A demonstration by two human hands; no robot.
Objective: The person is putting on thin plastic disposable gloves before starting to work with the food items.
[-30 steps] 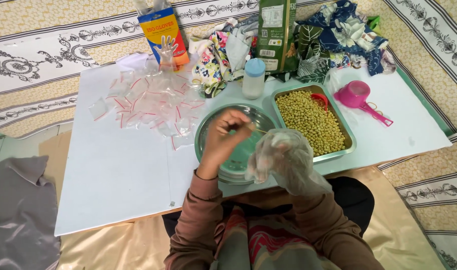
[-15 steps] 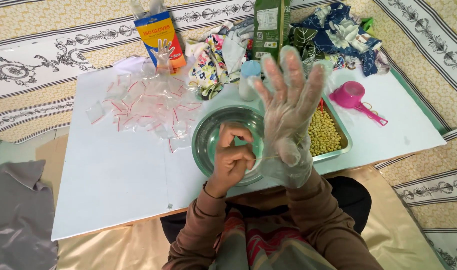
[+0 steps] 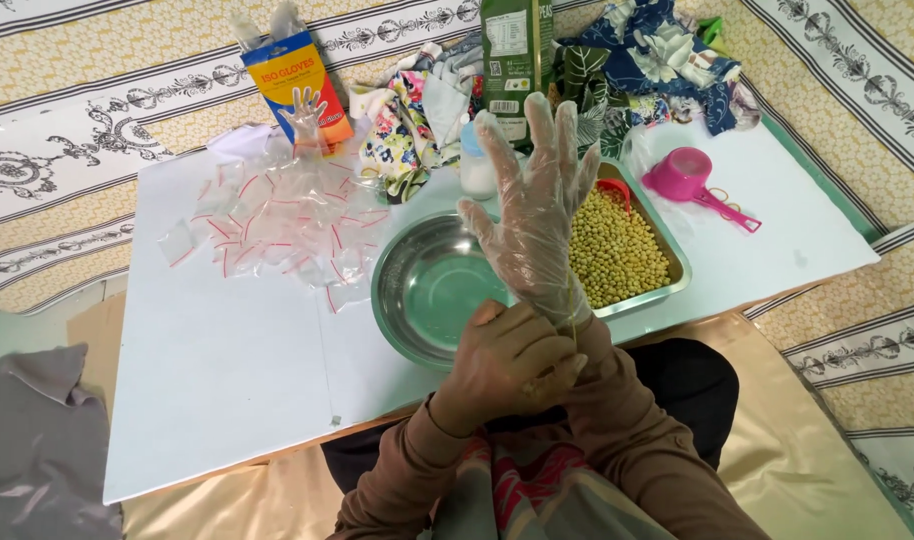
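While the right hand (image 3: pixel 537 195) stands spread inside a clear glove (image 3: pixel 522 235), the left hand (image 3: pixel 512 365) pinches its cuff at the wrist, near the steel bowl (image 3: pixel 427 290); gloving step, cuff wants seating. Peas tray (image 3: pixel 627 245) right.

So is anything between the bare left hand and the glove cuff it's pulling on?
Nothing visible: the left hand already grips the clear plastic glove at the wrist of the raised right hand.

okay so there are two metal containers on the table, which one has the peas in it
The rectangular metal tray, on the side toward the pink plastic scoop, holds the yellow-green peas. The round metal bowl beside it holds none.
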